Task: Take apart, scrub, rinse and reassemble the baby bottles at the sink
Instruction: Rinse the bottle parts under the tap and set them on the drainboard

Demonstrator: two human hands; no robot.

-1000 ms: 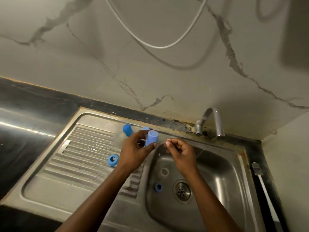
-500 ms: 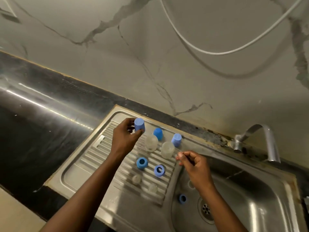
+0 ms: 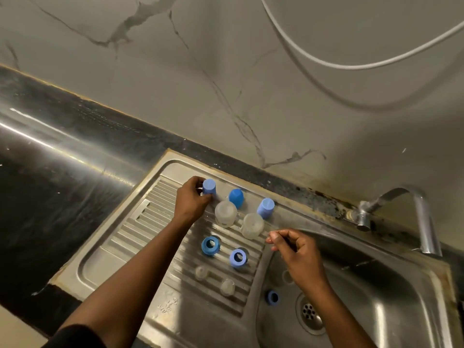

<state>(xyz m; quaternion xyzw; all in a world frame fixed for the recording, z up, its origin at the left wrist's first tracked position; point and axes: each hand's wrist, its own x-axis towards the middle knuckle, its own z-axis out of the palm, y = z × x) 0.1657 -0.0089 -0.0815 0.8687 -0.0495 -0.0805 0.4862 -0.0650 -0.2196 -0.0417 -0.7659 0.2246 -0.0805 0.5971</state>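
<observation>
Blue plastic cap (image 3: 209,187) goes mouth-down onto ribbed steel draining board (image 3: 140,237), far up-left of the drain (image 3: 310,313).

Head view: a second ago the left hand (image 3: 190,199) held this cap nearer the drain; now it grips it, fingers curled round, at the row's end farthest from the drain. Rinsed parts are likely being laid out; reassembly not begun. Two cloudy round bottles (image 3: 225,213) stand upended, then two blue rings (image 3: 210,245) and two soft clear teats (image 3: 201,272), left of the drain; a third ring (image 3: 273,296) lies just left of it. The right hand (image 3: 298,249) hovers up-left of the drain, fingertips pinched; on what, I cannot tell.
</observation>
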